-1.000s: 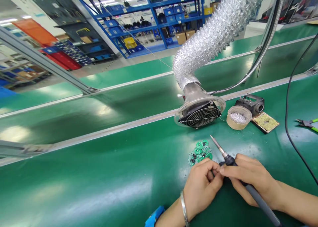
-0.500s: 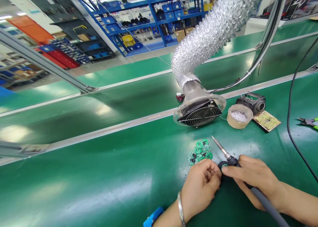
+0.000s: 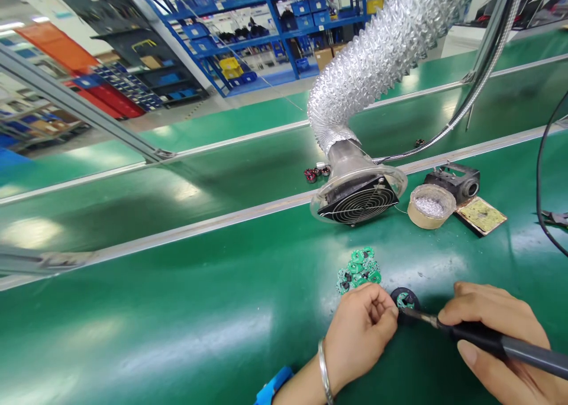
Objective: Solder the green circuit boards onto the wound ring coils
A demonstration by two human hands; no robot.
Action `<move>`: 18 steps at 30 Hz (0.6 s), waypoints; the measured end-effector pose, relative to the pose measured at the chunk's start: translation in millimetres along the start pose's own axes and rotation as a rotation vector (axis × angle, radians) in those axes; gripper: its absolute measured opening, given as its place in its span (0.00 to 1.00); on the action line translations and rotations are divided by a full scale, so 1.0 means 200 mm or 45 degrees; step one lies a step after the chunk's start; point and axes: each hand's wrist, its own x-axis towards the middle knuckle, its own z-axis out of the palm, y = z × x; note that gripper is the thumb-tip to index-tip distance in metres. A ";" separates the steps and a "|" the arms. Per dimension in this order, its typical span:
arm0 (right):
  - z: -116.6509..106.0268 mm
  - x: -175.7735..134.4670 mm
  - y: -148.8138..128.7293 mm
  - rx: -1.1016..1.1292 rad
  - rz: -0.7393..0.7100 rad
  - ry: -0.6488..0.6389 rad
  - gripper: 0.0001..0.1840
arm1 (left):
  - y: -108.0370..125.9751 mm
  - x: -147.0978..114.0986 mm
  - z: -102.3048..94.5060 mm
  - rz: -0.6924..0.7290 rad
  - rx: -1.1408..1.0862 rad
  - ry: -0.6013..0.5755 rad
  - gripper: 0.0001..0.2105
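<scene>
My right hand [image 3: 506, 328] is closed around a soldering iron [image 3: 479, 337] whose tip points left. That tip reaches a small green circuit board [image 3: 404, 300] seated in a round black holder [image 3: 412, 298] on the bench; exact contact cannot be made out. My left hand [image 3: 361, 331], with a silver bangle at the wrist, has its fingers pinched together at the holder's left edge. Whatever lies between those fingertips is hidden. A heap of small green circuit boards [image 3: 358, 269] lies just beyond the left hand.
A fume extractor hood [image 3: 366, 204] on a silver flexible duct [image 3: 377, 68] hangs above the green bench. To its right are a tub of metal shavings [image 3: 430, 207], a dark iron stand [image 3: 465, 180] and a yellow sponge tray [image 3: 481, 216]. Pliers [image 3: 554, 219] and a black cable [image 3: 540, 180] lie further right.
My right hand has pulled back to the right from the holder, and the soldering iron has swung down so its tip is at the board. The left hand stays nearly still.
</scene>
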 end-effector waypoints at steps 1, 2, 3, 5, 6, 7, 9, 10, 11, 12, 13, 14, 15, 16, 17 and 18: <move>0.00 0.00 0.00 -0.005 0.016 -0.012 0.10 | 0.00 0.00 0.00 -0.009 0.005 -0.001 0.06; 0.01 -0.01 0.00 -0.008 0.025 -0.023 0.10 | 0.01 0.00 0.00 -0.017 0.009 0.001 0.06; 0.01 -0.01 0.01 -0.011 0.031 -0.034 0.10 | 0.01 0.00 0.00 -0.023 0.013 0.003 0.06; 0.01 -0.01 0.01 -0.009 0.033 -0.052 0.10 | 0.01 0.01 0.00 -0.028 0.019 0.004 0.06; 0.00 -0.01 0.01 -0.002 0.022 -0.046 0.10 | 0.01 0.01 0.00 -0.028 0.020 0.004 0.06; 0.00 -0.01 0.00 0.007 0.010 -0.038 0.10 | 0.01 0.01 0.00 -0.027 0.020 0.006 0.05; 0.00 -0.01 0.00 0.023 0.005 -0.036 0.10 | 0.01 0.01 0.00 -0.025 0.017 0.009 0.05; -0.01 -0.01 0.00 0.023 0.011 -0.043 0.10 | 0.01 0.01 0.00 -0.024 0.016 0.011 0.05; -0.01 -0.01 -0.01 0.013 0.025 -0.059 0.10 | 0.01 0.01 0.00 -0.022 0.017 0.012 0.05; -0.01 0.00 -0.01 -0.002 0.035 -0.069 0.10 | 0.01 0.01 0.00 -0.020 0.020 0.011 0.05; -0.01 0.00 -0.01 -0.015 0.037 -0.068 0.10 | 0.01 0.01 0.00 -0.016 0.024 0.011 0.05; -0.01 0.00 -0.02 -0.022 0.033 -0.053 0.10 | 0.01 0.01 0.00 -0.012 0.028 0.010 0.06; 0.00 -0.01 -0.02 -0.023 0.025 -0.024 0.10 | 0.01 0.01 0.00 -0.008 0.031 0.010 0.06; 0.01 -0.01 -0.02 -0.021 0.016 0.018 0.10 | 0.01 0.01 0.00 -0.006 0.032 0.010 0.06; 0.02 -0.01 -0.02 -0.019 0.017 0.066 0.09 | 0.01 0.01 0.00 -0.005 0.032 0.011 0.06; 0.03 -0.01 -0.02 -0.021 0.024 0.124 0.09 | 0.00 0.01 0.00 -0.006 0.032 0.013 0.06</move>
